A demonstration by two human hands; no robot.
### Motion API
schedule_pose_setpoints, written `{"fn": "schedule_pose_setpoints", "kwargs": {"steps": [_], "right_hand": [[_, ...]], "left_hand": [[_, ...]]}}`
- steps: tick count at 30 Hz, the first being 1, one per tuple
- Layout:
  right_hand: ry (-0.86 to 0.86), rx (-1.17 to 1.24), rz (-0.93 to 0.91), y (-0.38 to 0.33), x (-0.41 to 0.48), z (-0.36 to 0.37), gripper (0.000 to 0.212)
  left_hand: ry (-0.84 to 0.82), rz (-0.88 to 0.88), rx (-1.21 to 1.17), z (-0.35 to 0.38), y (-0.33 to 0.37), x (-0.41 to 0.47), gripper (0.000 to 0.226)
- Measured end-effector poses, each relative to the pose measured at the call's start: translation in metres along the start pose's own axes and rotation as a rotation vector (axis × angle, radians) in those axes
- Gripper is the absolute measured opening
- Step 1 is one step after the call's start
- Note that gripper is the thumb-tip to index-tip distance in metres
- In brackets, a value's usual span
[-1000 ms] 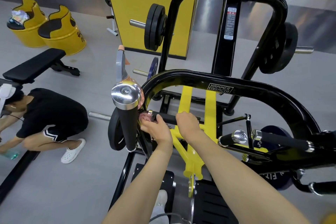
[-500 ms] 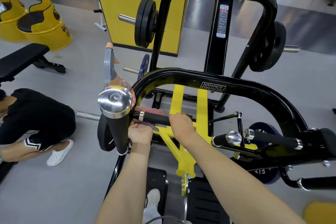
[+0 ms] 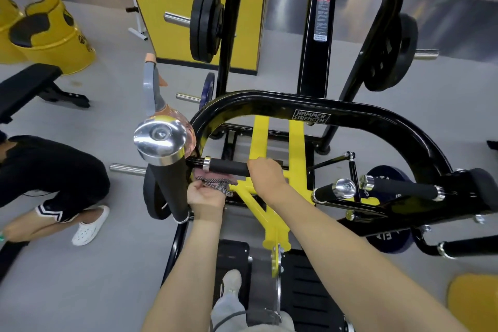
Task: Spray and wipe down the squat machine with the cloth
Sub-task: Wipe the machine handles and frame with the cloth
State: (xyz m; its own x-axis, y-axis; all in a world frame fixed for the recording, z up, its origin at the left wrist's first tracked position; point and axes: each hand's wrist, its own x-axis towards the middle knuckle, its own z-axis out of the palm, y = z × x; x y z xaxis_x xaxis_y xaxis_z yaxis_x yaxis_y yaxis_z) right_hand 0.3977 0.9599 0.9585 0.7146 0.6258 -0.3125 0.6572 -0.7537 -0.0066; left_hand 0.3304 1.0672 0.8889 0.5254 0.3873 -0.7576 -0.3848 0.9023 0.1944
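The left hand (image 3: 206, 197) is pinching the cloth (image 3: 217, 183) just beneath the foam handle (image 3: 229, 167) of the squat machine (image 3: 350, 112), whose long axis is running left to right. The right hand (image 3: 265, 174) is gripping that handle's right end (so the left is nearer the bare stretch). The spray bottle (image 3: 153, 83) is sitting farther out, upper left.

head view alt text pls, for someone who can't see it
A person's left hand holds a cloth just under a black handle of a black-and-yellow squat machine, while the right hand grips that handle. A spray bottle shows behind a chrome-capped grip; another person crouches at left.
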Motion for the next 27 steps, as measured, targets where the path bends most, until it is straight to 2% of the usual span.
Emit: {"fn": "schedule_pose_setpoints", "kwargs": {"steps": [5, 7, 10, 12, 14, 15, 17, 18, 19, 21, 23, 24, 27], "right_hand": [[0.005, 0.01, 0.018, 0.0, -0.005, 0.005, 0.029], [0.018, 0.009, 0.026, 0.001, -0.006, 0.012, 0.03], [0.045, -0.025, 0.018, 0.001, -0.007, 0.019, 0.036], [0.08, -0.066, -0.011, 0.001, -0.006, 0.029, 0.051], [0.129, -0.103, -0.025, 0.003, -0.011, 0.042, 0.068], [0.198, -0.095, -0.038, 0.005, -0.017, 0.049, 0.07], [0.361, -0.009, -0.041, 0.009, -0.034, 0.066, 0.073], [0.405, 0.065, -0.013, 0.011, -0.042, 0.073, 0.077], [0.409, 0.151, 0.03, 0.013, -0.049, 0.081, 0.082], [0.383, 0.326, 0.143, 0.02, -0.065, 0.088, 0.086], [0.315, 0.477, 0.249, 0.03, -0.076, 0.085, 0.08], [0.273, 0.528, 0.285, 0.035, -0.081, 0.081, 0.077], [0.212, 0.644, 0.379, 0.048, -0.088, 0.079, 0.071]], "left_hand": [[0.01, 0.056, 0.08, 0.0, 0.006, 0.007, 0.031], [0.022, 0.056, 0.176, -0.002, 0.006, 0.002, 0.024], [-0.066, 0.03, 0.347, -0.004, 0.002, -0.026, 0.012], [-0.098, 0.063, 0.436, -0.001, -0.004, -0.05, 0.017], [-0.171, 0.059, 0.392, -0.008, -0.006, -0.054, 0.024], [-0.158, 0.101, 0.366, -0.012, -0.008, -0.044, 0.03], [-0.094, 0.058, 0.398, -0.013, -0.014, -0.03, 0.034], [-0.042, 0.055, 0.449, -0.015, -0.021, -0.03, 0.031], [-0.048, -0.027, 0.432, -0.015, -0.028, -0.028, 0.029], [0.007, -0.09, 0.502, -0.007, -0.048, -0.036, 0.026], [0.058, -0.039, 0.559, 0.01, -0.06, -0.044, 0.022], [0.039, -0.106, 0.503, 0.012, -0.067, -0.039, 0.023], [0.069, -0.119, 0.551, 0.01, -0.08, -0.012, 0.035]]}}
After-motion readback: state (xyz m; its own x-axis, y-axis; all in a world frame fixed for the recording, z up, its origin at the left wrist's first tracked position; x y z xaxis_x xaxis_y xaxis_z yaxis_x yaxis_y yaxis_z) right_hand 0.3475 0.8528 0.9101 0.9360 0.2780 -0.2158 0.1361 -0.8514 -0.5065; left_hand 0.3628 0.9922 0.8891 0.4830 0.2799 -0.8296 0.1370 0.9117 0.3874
